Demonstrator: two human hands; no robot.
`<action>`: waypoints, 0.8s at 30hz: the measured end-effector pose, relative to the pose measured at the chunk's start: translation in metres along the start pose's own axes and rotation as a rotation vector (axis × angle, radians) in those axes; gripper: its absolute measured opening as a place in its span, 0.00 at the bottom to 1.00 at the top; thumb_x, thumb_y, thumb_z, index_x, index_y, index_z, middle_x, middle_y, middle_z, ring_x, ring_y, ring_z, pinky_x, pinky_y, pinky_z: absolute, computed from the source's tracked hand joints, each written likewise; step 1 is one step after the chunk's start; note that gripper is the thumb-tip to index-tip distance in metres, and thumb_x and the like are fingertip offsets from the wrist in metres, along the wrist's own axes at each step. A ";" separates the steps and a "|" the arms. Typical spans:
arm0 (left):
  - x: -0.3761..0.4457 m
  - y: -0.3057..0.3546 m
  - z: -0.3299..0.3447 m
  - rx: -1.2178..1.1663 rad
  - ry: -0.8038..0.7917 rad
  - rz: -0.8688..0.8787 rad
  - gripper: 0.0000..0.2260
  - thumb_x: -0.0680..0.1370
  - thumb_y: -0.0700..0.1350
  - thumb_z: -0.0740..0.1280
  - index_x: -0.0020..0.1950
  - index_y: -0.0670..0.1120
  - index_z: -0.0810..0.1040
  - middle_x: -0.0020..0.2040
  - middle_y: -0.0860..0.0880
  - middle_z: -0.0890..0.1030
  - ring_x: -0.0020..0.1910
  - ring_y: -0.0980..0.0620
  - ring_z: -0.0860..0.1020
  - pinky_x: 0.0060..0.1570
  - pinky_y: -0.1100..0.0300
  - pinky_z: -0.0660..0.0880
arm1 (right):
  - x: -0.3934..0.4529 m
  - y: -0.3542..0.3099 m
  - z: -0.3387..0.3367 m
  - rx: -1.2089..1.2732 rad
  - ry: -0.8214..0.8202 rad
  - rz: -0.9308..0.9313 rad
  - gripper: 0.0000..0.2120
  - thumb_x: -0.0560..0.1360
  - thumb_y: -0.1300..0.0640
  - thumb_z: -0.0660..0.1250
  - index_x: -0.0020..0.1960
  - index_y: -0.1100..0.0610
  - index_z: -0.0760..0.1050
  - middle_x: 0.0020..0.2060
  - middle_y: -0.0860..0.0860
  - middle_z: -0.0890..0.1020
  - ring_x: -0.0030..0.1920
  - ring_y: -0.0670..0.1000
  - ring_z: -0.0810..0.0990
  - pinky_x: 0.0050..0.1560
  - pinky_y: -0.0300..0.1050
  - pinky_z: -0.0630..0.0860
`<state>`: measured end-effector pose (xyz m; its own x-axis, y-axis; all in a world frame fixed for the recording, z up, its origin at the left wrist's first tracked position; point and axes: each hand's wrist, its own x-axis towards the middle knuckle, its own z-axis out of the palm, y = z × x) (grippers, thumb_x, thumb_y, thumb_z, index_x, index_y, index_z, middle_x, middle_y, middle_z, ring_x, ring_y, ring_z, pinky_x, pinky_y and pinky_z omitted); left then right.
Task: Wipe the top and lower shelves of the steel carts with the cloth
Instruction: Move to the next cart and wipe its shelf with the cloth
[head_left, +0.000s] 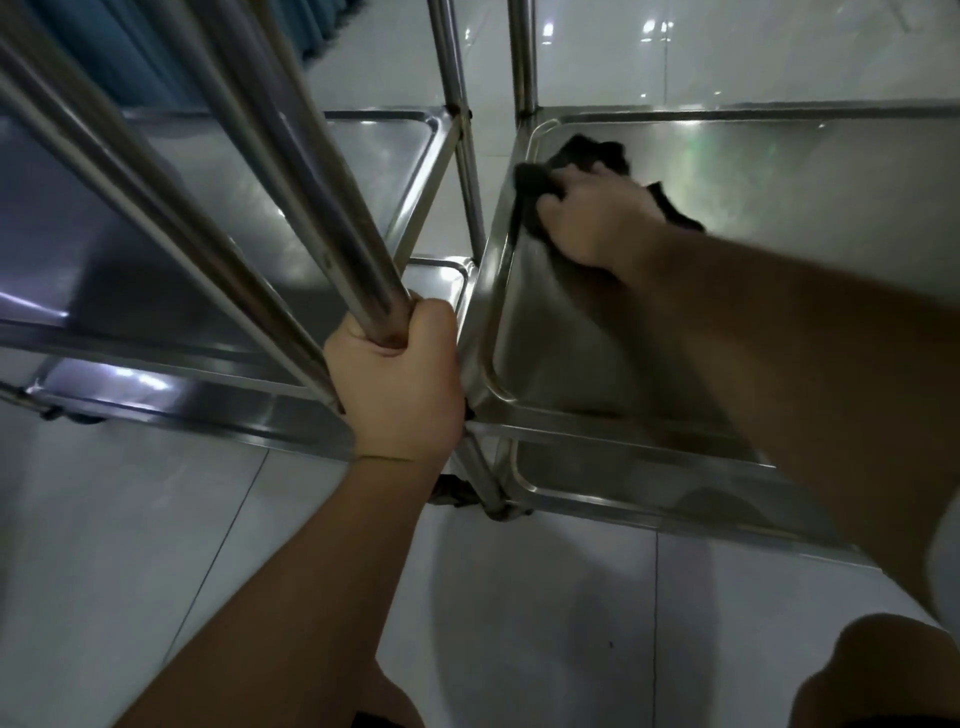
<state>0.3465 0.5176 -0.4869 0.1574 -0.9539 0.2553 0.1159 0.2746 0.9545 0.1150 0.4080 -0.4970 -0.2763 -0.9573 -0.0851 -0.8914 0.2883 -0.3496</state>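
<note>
Head view: 2 steel carts stand side by side on a tiled floor (156, 545). The left hand (397, 382) is closed around an upright post (332, 228) of the left cart (171, 364), apparently steadying it. The right hand (597, 218) presses a dark cloth (582, 156) down on a shelf (779, 208) of the right cart, near its far left corner; its fingers curl over the bunched fabric. Another shelf (623, 493) shows just below this one, so the step in hand looks like wiping one of the right cart's shelves. The next move likely calls for sweeping the cloth across the shelf toward the right, keeping it flat against the steel and working into the raised rim.
</note>
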 end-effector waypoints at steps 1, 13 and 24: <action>0.001 -0.001 -0.002 0.009 -0.004 0.001 0.18 0.69 0.45 0.66 0.32 0.35 0.61 0.29 0.33 0.61 0.27 0.41 0.63 0.30 0.54 0.65 | -0.005 -0.016 0.009 0.002 -0.004 -0.075 0.29 0.79 0.38 0.51 0.75 0.49 0.69 0.72 0.58 0.74 0.72 0.61 0.71 0.71 0.60 0.65; 0.006 -0.005 -0.002 0.098 0.024 -0.088 0.12 0.69 0.48 0.68 0.27 0.52 0.70 0.26 0.48 0.70 0.28 0.46 0.70 0.34 0.51 0.70 | -0.157 -0.043 0.045 0.076 -0.186 -0.454 0.24 0.85 0.39 0.46 0.81 0.33 0.56 0.83 0.39 0.55 0.83 0.45 0.48 0.82 0.52 0.46; -0.020 0.023 -0.004 0.392 0.040 -0.171 0.15 0.72 0.56 0.66 0.44 0.43 0.75 0.37 0.43 0.81 0.34 0.47 0.80 0.39 0.48 0.80 | -0.208 0.065 0.006 -0.070 -0.145 -0.230 0.34 0.81 0.34 0.42 0.84 0.42 0.55 0.83 0.40 0.56 0.83 0.45 0.49 0.82 0.49 0.47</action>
<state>0.3499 0.5432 -0.4706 0.2067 -0.9743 0.0899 -0.2372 0.0393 0.9707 0.1162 0.6259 -0.5074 -0.0139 -0.9893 -0.1454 -0.9489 0.0589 -0.3101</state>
